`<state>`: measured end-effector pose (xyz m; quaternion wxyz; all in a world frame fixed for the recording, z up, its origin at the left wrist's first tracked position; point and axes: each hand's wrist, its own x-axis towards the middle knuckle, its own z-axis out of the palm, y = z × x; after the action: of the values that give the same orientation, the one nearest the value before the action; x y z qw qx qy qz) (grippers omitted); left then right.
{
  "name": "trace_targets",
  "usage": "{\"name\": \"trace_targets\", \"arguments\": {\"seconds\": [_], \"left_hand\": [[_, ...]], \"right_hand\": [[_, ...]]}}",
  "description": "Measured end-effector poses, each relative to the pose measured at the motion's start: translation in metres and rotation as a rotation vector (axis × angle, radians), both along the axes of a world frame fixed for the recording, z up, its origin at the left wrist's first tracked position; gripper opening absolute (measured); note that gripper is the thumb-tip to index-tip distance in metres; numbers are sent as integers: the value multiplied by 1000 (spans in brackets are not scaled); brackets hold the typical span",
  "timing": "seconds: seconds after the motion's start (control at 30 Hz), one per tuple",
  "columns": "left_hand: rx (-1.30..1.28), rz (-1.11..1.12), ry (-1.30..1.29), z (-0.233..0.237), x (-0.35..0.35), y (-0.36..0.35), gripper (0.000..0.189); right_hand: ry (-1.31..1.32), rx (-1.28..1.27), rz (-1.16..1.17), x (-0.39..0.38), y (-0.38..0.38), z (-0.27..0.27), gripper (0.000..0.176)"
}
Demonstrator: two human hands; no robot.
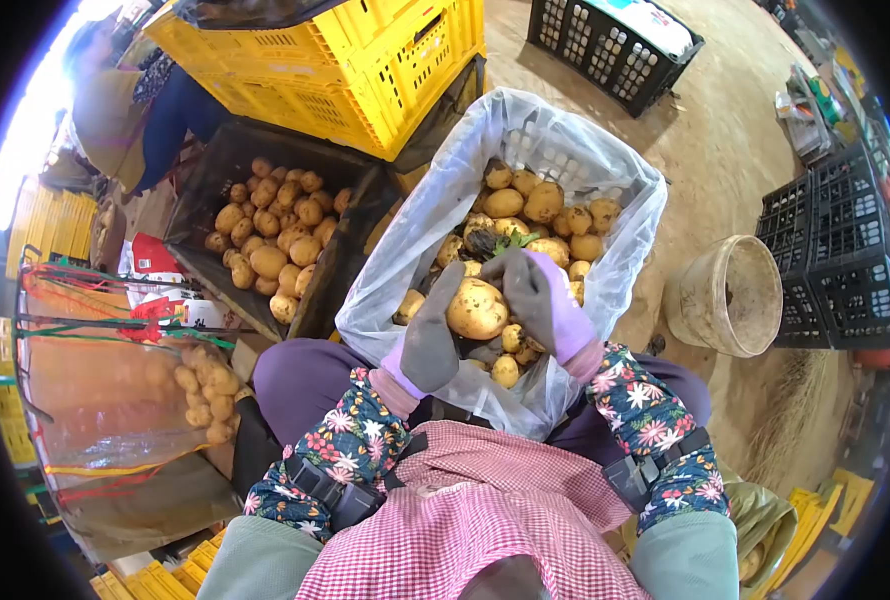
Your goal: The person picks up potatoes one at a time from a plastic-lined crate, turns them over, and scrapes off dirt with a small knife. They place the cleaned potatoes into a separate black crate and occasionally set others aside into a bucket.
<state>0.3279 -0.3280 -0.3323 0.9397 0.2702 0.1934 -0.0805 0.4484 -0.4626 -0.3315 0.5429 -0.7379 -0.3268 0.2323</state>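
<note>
My left hand [430, 338], in a grey and lilac glove, is closed around the left side of a large potato [477, 308] with small dark specks. My right hand [537, 298], gloved alike, has its fingers curled against the potato's upper right side; part of that contact is hidden. Both hands are over a crate lined with a clear plastic bag [620, 190]. More potatoes [545, 202] lie inside it, some with soil on them. Just beyond my fingers, a green leafy scrap [513, 241] and a dark clump [480, 243] rest among them.
Left of the lined crate, a dark tub [190, 215] holds many potatoes. Yellow crates [365, 100] are stacked behind. A whitish bucket [730, 297] and black crates [835, 240] stand at right. A mesh bag [115, 390] with potatoes is at left; another person [115, 120] is beyond.
</note>
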Motion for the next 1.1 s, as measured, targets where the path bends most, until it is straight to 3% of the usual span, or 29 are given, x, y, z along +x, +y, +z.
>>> {"name": "trace_targets", "arguments": {"seconds": [0.03,0.1,0.13,0.17,0.23,0.27,0.3,0.37,0.43,0.5,0.53,0.6,0.63,0.7,0.73,0.77,0.83,0.87,0.9,0.97,1.0,1.03,1.07,1.1], "left_hand": [[3,11,-9,-12,0,0,41],[512,233,-251,-18,0,-7,49],[-10,260,-132,-16,-2,3,56],[-11,252,-134,-7,-1,1,56],[332,294,-347,3,3,-1,57],[539,257,-312,7,4,2,63],[541,258,-312,2,4,6,63],[1378,-8,-292,-16,5,11,72],[1350,9,-269,-26,5,8,80],[936,52,-206,-29,4,7,85],[934,58,-200,-27,1,6,85],[373,100,-91,-6,3,1,85],[375,107,-97,-6,5,0,85],[628,131,-100,-11,5,0,84],[1071,85,-116,-24,5,5,83],[1070,87,-114,-24,5,2,83],[1281,108,-140,-22,3,-8,81],[1225,52,-116,-14,5,-9,81],[1223,52,-121,-10,7,-11,81],[1334,58,-160,-2,7,-15,82],[1266,19,-137,11,7,-13,63],[1268,43,-130,-7,9,-8,63],[1254,108,-192,-42,10,-1,67],[1249,181,-243,-37,11,7,71]], "right_hand": [[273,-16,-39,3,1,6,30],[257,44,-97,6,3,-4,34],[247,102,-169,7,2,-7,38],[244,103,-177,8,-1,-7,38],[855,22,38,9,-4,-2,39],[988,109,96,3,-4,13,45],[988,110,97,1,0,10,45],[465,57,147,-2,3,2,56],[365,-15,140,-2,-1,0,50],[283,85,160,-6,-3,-2,45],[287,82,167,-3,-6,-5,45],[315,195,147,11,-11,-8,40],[309,196,154,12,-9,-7,40],[400,25,16,5,2,1,40],[244,139,6,-6,9,0,41],[245,138,8,-6,8,5,41],[-209,-96,74,-9,3,19,43],[-37,-121,51,-4,-2,-3,43],[-41,-123,47,4,-4,-8,43],[394,13,-45,14,-2,-11,43],[352,-136,-16,9,-1,0,42],[31,52,107,6,-4,-15,43],[-112,-14,88,-1,-4,-15,44],[-253,-69,82,-7,1,-15,45]]}}
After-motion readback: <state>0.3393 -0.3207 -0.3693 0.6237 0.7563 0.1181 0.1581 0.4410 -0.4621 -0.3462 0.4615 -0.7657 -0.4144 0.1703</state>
